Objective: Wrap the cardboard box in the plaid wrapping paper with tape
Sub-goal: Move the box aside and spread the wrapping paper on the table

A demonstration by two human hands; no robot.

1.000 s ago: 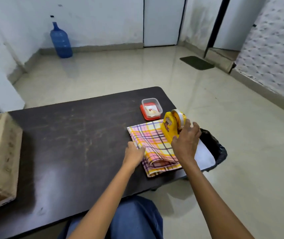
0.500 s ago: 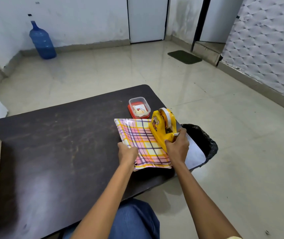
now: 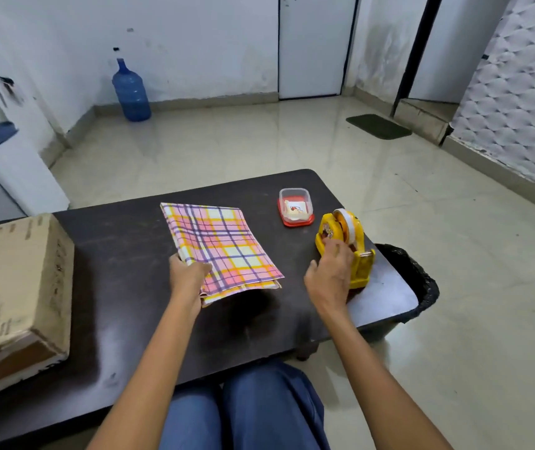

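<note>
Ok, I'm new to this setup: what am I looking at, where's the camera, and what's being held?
There is no machine here, only a person's two bare arms. The one picture comes from a camera worn on their head, looking forward and down, so their knees show at the bottom. On the dark table are the cardboard box at the far left, the folded plaid wrapping paper in the middle, a small clear container with a red base, and the yellow tape dispenser near the right edge. A black bin stands on the floor beside that edge. The left hand pinches the paper's near corner, thumb on top. The right hand is at the dispenser's side with loose fingers and the thumb apart; it does not seem to grip it.
</note>
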